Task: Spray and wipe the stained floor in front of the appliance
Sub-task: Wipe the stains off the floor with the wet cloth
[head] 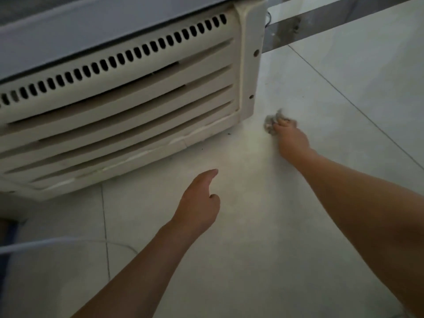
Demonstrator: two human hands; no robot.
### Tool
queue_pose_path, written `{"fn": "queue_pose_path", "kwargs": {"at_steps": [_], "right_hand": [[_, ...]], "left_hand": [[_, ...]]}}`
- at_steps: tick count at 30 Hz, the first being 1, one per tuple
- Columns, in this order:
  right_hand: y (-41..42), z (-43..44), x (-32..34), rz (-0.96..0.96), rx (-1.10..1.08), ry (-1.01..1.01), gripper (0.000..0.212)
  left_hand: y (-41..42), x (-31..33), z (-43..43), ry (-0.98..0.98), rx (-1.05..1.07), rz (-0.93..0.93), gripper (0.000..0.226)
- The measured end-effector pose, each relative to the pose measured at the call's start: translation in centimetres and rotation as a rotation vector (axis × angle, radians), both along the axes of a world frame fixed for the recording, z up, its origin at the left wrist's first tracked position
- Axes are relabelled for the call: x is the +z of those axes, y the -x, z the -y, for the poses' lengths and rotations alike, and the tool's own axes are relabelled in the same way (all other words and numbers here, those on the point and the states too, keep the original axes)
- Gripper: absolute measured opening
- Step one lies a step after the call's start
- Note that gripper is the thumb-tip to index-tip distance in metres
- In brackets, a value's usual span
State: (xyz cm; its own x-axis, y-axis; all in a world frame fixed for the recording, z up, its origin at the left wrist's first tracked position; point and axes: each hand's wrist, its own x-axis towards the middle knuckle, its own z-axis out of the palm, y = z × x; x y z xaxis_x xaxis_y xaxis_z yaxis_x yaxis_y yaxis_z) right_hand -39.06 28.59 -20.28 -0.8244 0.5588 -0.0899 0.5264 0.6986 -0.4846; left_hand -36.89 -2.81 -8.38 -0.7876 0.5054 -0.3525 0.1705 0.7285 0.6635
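The right hand [290,138] is closed round a crumpled grey cloth [271,123], fingers curled over it and pressing it down on the floor [263,226] just beside the appliance's front right corner. Only the wad's far edge shows past the knuckles. The right arm stretches out long and almost straight from the lower right towards that corner, wrist low, back of the hand turned up.

The left hand [198,203] holds nothing. It is loosely open, the forefinger extended and pointing towards the appliance [128,106], the other fingers curled under; whether it touches the floor I cannot tell. It sits in front of the appliance's lower edge, near but apart from it, the forearm running back towards the lower left.

The appliance's cream louvred grille [119,125] fills the upper left, a row of slots along its top. A few dark specks lie on the pale tiles close under its bottom edge. A thin white cable [46,243] crosses the floor well in front of the appliance's left part.
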Motion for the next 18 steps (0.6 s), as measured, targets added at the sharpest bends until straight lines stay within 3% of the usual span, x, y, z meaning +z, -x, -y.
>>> {"fn": "queue_pose_path", "kwargs": {"at_steps": [2, 8, 10, 14, 16, 18], "right_hand": [[1.3, 3.6, -0.6, -0.024, -0.007, -0.009, 0.050], [4.8, 31.1, 0.6, 0.033, 0.562, -0.045, 0.055], [5.1, 35.7, 0.9, 0.056, 0.647, 0.022, 0.053], [4.5, 32.6, 1.6, -0.076, 0.663, 0.147, 0.047], [4.1, 27.9, 1.9, -0.182, 0.462, 0.197, 0.039], [2.9, 23.1, 2.6, -0.093, 0.303, 0.097, 0.041]], "left_hand": [[0.2, 0.1, 2.6, 0.006, 0.040, -0.001, 0.061], [0.8, 2.5, 9.5, 0.023, 0.202, -0.016, 0.059], [0.9, 3.2, 11.0, 0.019, 0.241, -0.027, 0.054], [1.1, 3.9, 14.1, 0.062, 0.248, -0.021, 0.070], [1.2, 4.1, 15.7, 0.077, 0.244, -0.011, 0.069], [1.1, 4.3, 17.6, 0.109, 0.233, -0.014, 0.068]]}}
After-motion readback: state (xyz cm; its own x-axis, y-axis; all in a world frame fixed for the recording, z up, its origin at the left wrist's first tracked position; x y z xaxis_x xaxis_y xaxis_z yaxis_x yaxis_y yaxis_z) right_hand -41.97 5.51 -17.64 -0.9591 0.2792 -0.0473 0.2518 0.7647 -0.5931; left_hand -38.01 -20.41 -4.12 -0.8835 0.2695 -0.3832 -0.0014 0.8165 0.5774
